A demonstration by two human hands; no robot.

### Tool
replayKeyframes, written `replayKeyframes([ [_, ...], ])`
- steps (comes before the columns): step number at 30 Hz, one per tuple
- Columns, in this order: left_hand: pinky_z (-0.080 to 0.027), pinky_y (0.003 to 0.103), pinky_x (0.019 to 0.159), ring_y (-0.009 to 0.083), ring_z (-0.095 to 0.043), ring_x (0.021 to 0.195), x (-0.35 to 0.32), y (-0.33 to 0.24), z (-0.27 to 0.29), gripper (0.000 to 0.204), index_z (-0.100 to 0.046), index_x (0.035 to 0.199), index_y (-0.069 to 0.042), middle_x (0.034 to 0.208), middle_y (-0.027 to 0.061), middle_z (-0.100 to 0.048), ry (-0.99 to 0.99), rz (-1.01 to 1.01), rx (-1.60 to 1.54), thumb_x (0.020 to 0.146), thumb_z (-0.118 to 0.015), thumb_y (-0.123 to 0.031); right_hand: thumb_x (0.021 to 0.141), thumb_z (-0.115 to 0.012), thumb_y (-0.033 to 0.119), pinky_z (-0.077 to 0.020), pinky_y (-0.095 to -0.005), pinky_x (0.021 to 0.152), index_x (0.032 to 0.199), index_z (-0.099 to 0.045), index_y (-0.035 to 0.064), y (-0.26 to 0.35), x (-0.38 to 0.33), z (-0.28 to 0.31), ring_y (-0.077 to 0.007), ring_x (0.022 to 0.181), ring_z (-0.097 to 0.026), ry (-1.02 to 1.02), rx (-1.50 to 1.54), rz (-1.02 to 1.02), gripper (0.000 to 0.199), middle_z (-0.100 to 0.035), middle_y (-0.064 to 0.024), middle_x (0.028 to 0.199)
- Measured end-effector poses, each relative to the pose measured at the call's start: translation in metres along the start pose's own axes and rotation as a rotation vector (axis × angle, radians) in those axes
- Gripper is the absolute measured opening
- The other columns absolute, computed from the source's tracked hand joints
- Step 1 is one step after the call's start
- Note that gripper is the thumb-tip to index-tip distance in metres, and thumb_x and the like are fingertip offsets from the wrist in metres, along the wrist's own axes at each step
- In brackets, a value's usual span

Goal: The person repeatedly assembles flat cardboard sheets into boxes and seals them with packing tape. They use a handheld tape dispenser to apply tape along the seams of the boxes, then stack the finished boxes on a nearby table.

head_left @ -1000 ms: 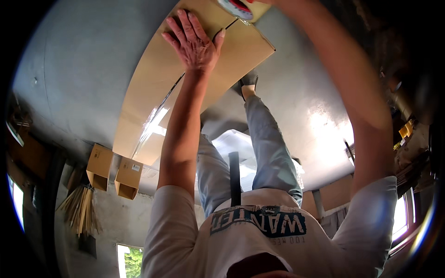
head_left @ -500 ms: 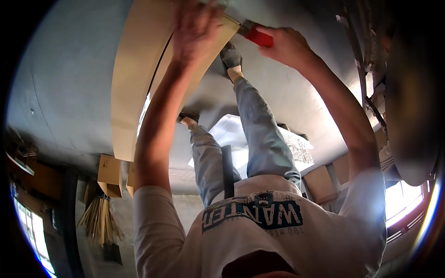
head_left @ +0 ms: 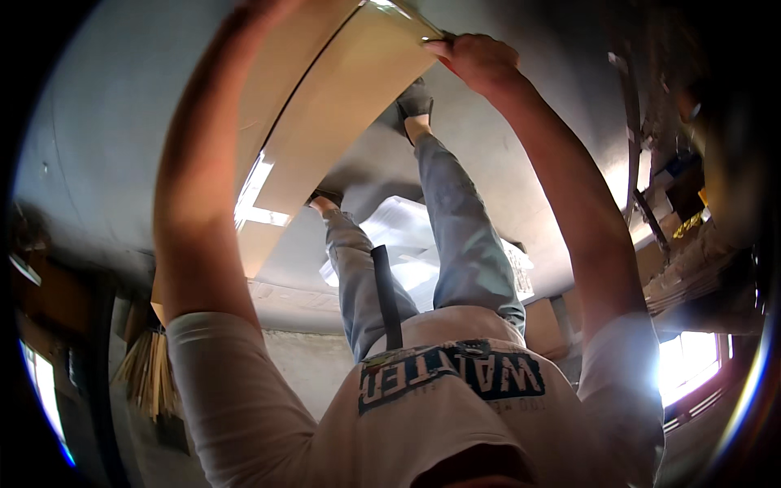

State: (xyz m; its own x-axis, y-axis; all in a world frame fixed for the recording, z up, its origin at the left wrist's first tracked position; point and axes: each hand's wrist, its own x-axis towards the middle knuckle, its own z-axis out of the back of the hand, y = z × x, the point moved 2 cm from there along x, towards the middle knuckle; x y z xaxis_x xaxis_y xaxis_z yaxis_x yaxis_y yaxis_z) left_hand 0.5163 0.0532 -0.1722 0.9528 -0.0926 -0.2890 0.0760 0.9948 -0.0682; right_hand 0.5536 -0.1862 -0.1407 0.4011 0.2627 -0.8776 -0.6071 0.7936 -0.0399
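Note:
A long brown cardboard box (head_left: 342, 98) slants from the top of the view down to the left, with a dark seam along its length. Shiny clear tape (head_left: 254, 187) catches the light near its closer end. At the box's far right corner, my right hand (head_left: 484, 63) is closed, its thumb lying on the cardboard edge and its other fingers curled, partly hidden. No red tool shows there now. My left hand (head_left: 268, 8) reaches over the far left part of the box; the frame's upper edge cuts off its fingers.
My feet stand on the grey floor (head_left: 106, 154) beside the box. White plastic-wrapped material (head_left: 399, 228) lies behind my legs. A bundle of thin wooden sticks (head_left: 150, 370) stands at lower left. Long bars (head_left: 630, 138) and stacked cardboard (head_left: 691, 268) line the right side.
My left hand has moved up and left, mostly out of view. The red tool in my right hand has gone from sight; that hand is now at the box corner. More of the box shows.

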Motion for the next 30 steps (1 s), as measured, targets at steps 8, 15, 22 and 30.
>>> replayKeyframes([
  [8, -0.050, 0.045, 0.088, 0.0357, -0.060, 0.106, -0.068, 0.104, -0.092, 0.050, -0.040, 0.139, -0.008, 0.124, 0.0139, -0.060, -0.282, 0.699, -0.689, 0.097, -0.046, -0.034, 0.089, -0.051, 0.056, -0.0529, -0.0408, 0.081, 0.124, -0.055, 0.0230, 0.014, -0.008, 0.008, -0.0274, 0.100, -0.065, -0.159, -0.017, 0.149, 0.048, -0.067, -0.0052, 0.110],
  [15, -0.051, 0.040, 0.084, 0.0252, -0.062, 0.095, -0.318, 0.011, -0.081, 0.038, -0.064, 0.114, -0.009, 0.105, 0.0105, -0.065, -0.389, 1.120, -1.120, 0.095, -0.056, -0.041, 0.075, -0.072, 0.041, -0.0516, -0.0387, 0.085, 0.125, -0.059, 0.0159, 0.020, -0.138, 0.021, -0.0289, 0.104, -0.064, -0.482, 0.070, 0.116, 0.057, -0.065, -0.0146, 0.114],
  [22, -0.053, 0.032, 0.076, 0.0174, -0.064, 0.081, -0.422, -0.096, 0.002, 0.056, -0.066, 0.104, 0.001, 0.090, 0.0076, -0.067, -0.585, 0.849, -2.923, 0.095, -0.052, -0.053, 0.065, -0.077, 0.002, -0.0527, -0.0318, 0.075, 0.131, -0.054, 0.0052, 0.214, -0.277, 0.014, -0.0246, 0.085, -0.065, -0.164, 0.207, 1.078, 0.069, -0.065, -0.0148, 0.104],
  [30, -0.049, 0.028, 0.081, 0.0153, -0.059, 0.091, -0.687, -0.118, 0.027, 0.032, -0.061, 0.118, 0.001, 0.103, 0.0085, -0.064, -1.449, 0.742, -2.879, 0.099, -0.055, -0.024, 0.062, -0.076, 0.002, -0.0527, -0.0371, 0.071, 0.129, -0.055, 0.0087, 0.467, -0.320, -0.046, -0.0317, 0.082, -0.063, 0.226, -0.334, 1.539, 0.071, -0.064, -0.0151, 0.101],
])
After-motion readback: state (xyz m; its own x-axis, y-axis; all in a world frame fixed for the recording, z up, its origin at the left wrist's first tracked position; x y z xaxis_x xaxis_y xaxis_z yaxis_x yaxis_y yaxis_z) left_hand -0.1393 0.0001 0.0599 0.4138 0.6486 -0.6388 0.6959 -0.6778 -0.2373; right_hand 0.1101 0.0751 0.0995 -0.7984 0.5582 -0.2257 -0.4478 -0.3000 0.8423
